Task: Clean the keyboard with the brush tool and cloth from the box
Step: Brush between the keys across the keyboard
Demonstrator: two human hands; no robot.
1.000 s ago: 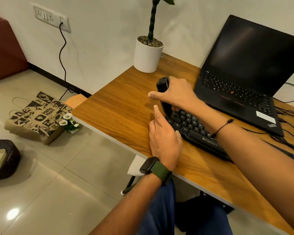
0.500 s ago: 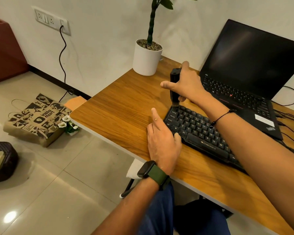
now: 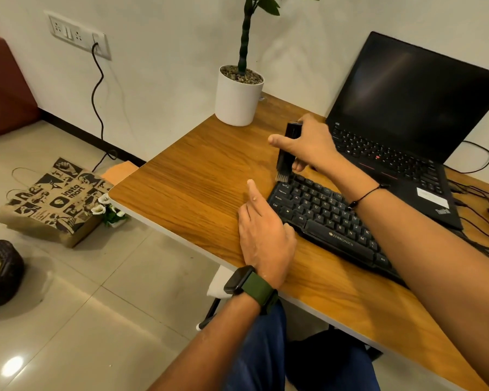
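A black keyboard [image 3: 326, 218] lies at an angle on the wooden desk [image 3: 198, 179], in front of a laptop. My right hand [image 3: 308, 145] grips a black brush tool [image 3: 287, 149] upright, thumb stretched out to the left. The bristles point down and touch the keyboard's far left corner. My left hand [image 3: 266, 235] rests flat on the desk against the keyboard's left end, fingers straight, index finger pointing toward the brush. A green-strapped watch sits on that wrist. No cloth or box shows in view.
An open black laptop [image 3: 401, 131] stands behind the keyboard. A white pot with a plant [image 3: 237, 100] sits at the desk's back left corner. Cables [image 3: 480, 210] trail at the right. On the floor lie a printed paper bag [image 3: 54, 201] and a dark basket [image 3: 0, 272].
My right hand carried the brush from the keyboard's near left keys up toward its far left corner. My left hand stayed in place by the keyboard's end.
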